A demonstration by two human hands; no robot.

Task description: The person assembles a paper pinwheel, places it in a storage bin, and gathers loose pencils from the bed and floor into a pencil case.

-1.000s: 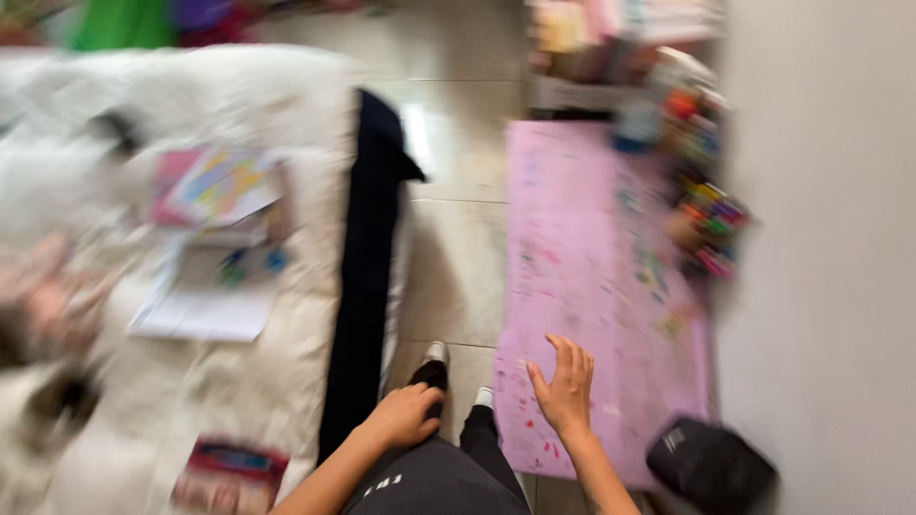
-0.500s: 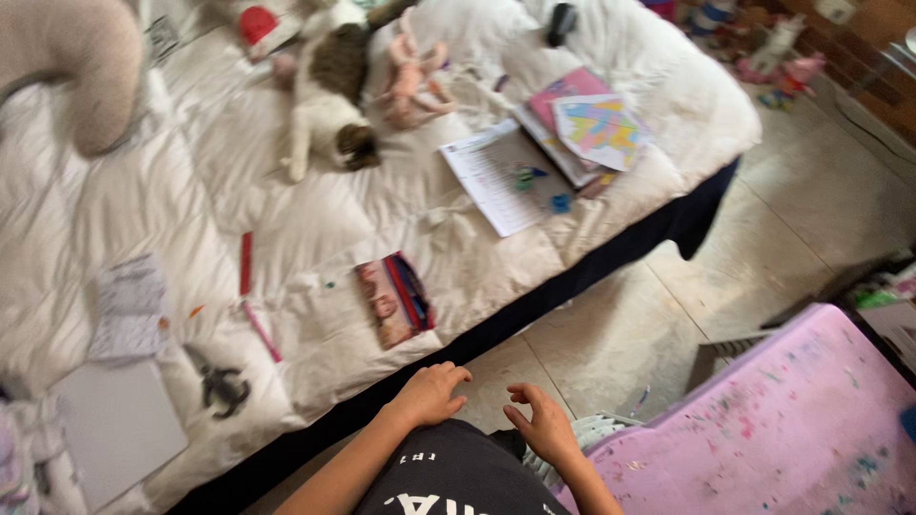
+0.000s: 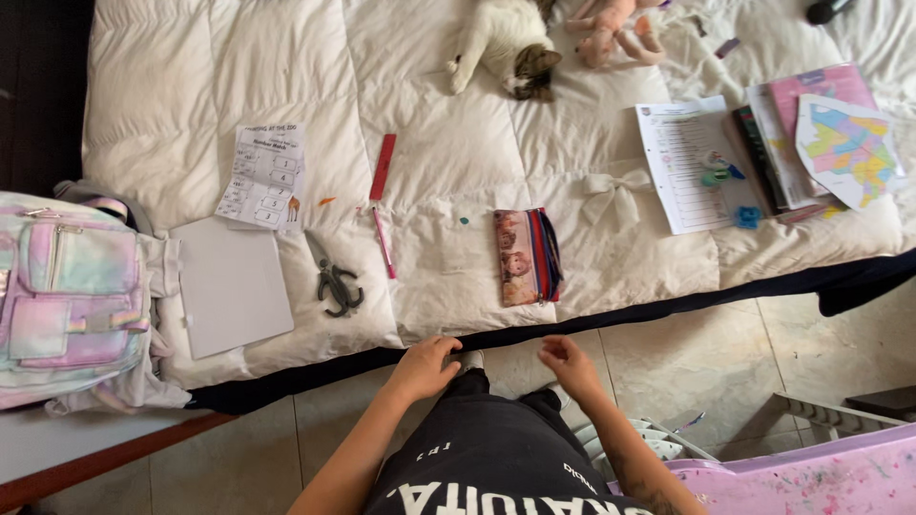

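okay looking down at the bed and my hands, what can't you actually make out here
All in the head view:
- Left hand: fingers curl under, so the palm is hidden.
- Pencil case: closed, contents unseen.
- Backpack: cut off by the left edge.
- Cat: cut by the top edge.
- Worksheet: print too small.

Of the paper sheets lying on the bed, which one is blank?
The plain white sheet at the left, beside the scissors. The small worksheet above it carries boxes and pictures, and the larger worksheet at the right is covered in printed lines.

head view, steeply downward (bed near)
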